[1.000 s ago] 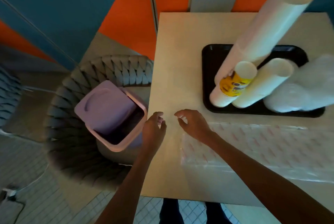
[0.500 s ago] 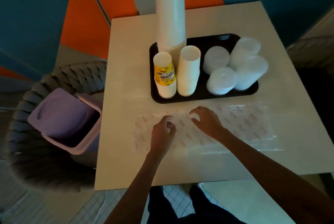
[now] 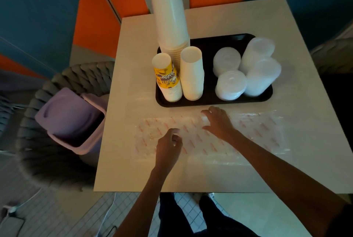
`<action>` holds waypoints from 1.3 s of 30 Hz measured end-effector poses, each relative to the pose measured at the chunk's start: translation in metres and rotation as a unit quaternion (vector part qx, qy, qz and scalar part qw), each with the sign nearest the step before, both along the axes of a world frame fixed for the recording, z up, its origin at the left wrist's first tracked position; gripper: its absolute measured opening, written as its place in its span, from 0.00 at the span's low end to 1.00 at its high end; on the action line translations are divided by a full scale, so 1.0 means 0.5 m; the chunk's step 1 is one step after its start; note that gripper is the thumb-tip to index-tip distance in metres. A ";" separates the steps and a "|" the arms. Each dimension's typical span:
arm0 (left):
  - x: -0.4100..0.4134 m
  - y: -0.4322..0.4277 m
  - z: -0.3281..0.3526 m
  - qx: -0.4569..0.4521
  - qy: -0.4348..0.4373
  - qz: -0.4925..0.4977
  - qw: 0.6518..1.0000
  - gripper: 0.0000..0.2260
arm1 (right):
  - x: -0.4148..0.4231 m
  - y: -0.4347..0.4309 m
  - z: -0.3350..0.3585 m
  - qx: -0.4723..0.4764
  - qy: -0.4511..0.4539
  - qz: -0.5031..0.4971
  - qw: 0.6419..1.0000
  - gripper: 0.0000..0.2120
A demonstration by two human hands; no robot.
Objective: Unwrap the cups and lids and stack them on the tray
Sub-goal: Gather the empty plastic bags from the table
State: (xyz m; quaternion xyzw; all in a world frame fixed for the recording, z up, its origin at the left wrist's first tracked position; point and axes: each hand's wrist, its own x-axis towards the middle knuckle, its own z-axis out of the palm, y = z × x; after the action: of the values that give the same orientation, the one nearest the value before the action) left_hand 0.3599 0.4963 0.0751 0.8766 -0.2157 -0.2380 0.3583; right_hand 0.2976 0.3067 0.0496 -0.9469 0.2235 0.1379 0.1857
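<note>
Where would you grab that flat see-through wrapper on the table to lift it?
Pinch the wrapper at its left end, coming from above: it lies flat and limp on the table, so only a gathered fold offers a grip. That end lies nearest the bin.

The tray point(image 3: 210, 45) is black. The cups point(image 3: 191, 76) are white, and one cup point(image 3: 168, 78) has a yellow band. The clear wrapper point(image 3: 257, 131) has red marks, and the bin point(image 3: 70, 118) is purple.

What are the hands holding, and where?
The right hand rests with spread fingers on the clear wrapper, near its middle, holding nothing. The left hand curls its fingers on the wrapper's left part; whether it pinches the plastic cannot be told.
</note>
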 end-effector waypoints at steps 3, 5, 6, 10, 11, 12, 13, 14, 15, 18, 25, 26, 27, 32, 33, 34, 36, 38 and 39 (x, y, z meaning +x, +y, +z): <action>0.000 0.005 0.001 0.000 -0.001 0.010 1.000 0.10 | 0.006 -0.007 -0.004 0.003 -0.046 -0.003 0.999 0.18; 0.001 0.009 -0.001 -0.001 -0.012 0.012 1.000 0.10 | 0.009 -0.010 -0.002 0.014 -0.076 -0.010 0.997 0.11; 0.002 0.011 -0.002 0.000 -0.017 0.011 1.000 0.10 | 0.011 -0.011 -0.001 0.017 -0.084 -0.010 0.996 0.08; 0.003 0.014 -0.008 0.004 -0.012 0.018 1.000 0.09 | 0.013 -0.016 0.002 0.030 -0.084 0.000 0.996 0.07; 0.003 0.014 -0.010 0.005 -0.012 0.018 1.000 0.09 | 0.013 -0.017 0.002 0.038 -0.089 -0.001 0.995 0.08; 0.003 0.014 -0.012 0.006 -0.013 0.019 1.000 0.09 | 0.012 -0.018 0.004 0.047 -0.099 -0.003 0.994 0.08; 0.004 0.014 -0.014 0.005 -0.016 0.019 1.000 0.08 | 0.011 -0.019 0.007 0.052 -0.109 -0.006 0.993 0.08; 0.004 0.015 -0.015 0.004 -0.018 0.020 1.000 0.08 | 0.010 -0.019 0.011 0.052 -0.118 -0.007 0.992 0.08; 0.005 0.015 -0.016 0.001 -0.018 0.021 1.000 0.08 | 0.010 -0.019 0.017 0.048 -0.124 -0.008 0.991 0.09; 0.008 0.016 -0.016 -0.005 -0.020 0.019 1.000 0.08 | 0.012 -0.016 0.031 0.054 -0.127 -0.005 0.990 0.10; 0.015 0.017 -0.008 -0.009 -0.045 0.011 0.999 0.05 | 0.003 -0.020 0.073 0.249 -0.093 -0.052 0.963 0.07; 0.016 0.017 -0.003 -0.010 -0.044 0.013 0.999 0.04 | -0.001 -0.024 0.088 0.282 -0.082 -0.053 0.954 0.06; 0.017 0.017 0.002 -0.011 -0.039 0.017 0.999 0.04 | -0.006 -0.028 0.104 0.317 -0.074 -0.056 0.944 0.05; 0.027 0.006 0.038 -0.009 0.023 0.033 0.999 0.08 | -0.044 -0.044 0.203 0.421 -0.076 -0.056 0.902 0.04; 0.028 0.002 0.048 -0.017 0.035 0.028 0.999 0.10 | -0.052 -0.048 0.222 0.427 -0.077 -0.058 0.899 0.05; 0.028 -0.004 0.059 -0.021 0.042 0.019 0.999 0.11 | -0.063 -0.052 0.242 0.429 -0.081 -0.062 0.898 0.05; 0.025 -0.018 0.080 -0.021 0.059 -0.001 0.998 0.13 | -0.081 -0.060 0.275 0.432 -0.093 -0.072 0.894 0.05; 0.021 -0.030 0.103 -0.020 0.102 -0.019 0.994 0.15 | -0.099 -0.068 0.307 0.428 -0.117 -0.084 0.892 0.05; 0.020 -0.034 0.113 -0.024 0.129 -0.030 0.991 0.16 | -0.107 -0.072 0.320 0.426 -0.130 -0.090 0.891 0.05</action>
State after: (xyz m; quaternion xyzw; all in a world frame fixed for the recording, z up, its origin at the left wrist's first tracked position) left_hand 0.3697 0.4794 0.1316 0.8228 -0.1991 -0.3547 0.3970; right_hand 0.2440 0.2709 0.2095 -0.7619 0.2017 0.0786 0.6104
